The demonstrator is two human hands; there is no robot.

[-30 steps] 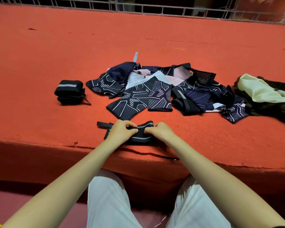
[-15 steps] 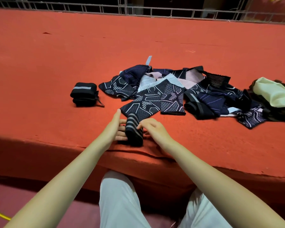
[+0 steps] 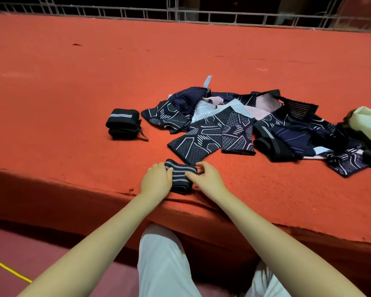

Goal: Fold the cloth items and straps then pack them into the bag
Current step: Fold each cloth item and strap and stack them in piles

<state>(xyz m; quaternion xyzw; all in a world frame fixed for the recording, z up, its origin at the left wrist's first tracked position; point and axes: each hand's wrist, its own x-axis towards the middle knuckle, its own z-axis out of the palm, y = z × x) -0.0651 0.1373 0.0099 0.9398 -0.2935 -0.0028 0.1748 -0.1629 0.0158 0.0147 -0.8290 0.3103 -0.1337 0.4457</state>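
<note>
A black strap with grey stripes [image 3: 179, 176], folded into a thick bundle, lies near the front edge of the red platform [image 3: 73, 103]. My left hand [image 3: 156, 182] grips its left side and my right hand [image 3: 208, 179] pinches its right end. Behind it spreads a pile of dark patterned cloth items [image 3: 234, 129]. A second folded black strap [image 3: 123, 123] sits apart at the pile's left. The bag [image 3: 366, 129], dark with a pale green lining, lies at the far right edge, partly cut off.
The platform's front edge [image 3: 94, 185] drops off just under my hands, above my knees in white trousers [image 3: 165, 264]. A metal railing [image 3: 201, 17] runs along the platform's far side. Bare red carpet stretches left and behind the pile.
The strap went from stretched flat between both hands, to stood on edge, to a compact folded bundle lying flat. Both hands stayed on it. The camera shifted, so the scene slid right.
</note>
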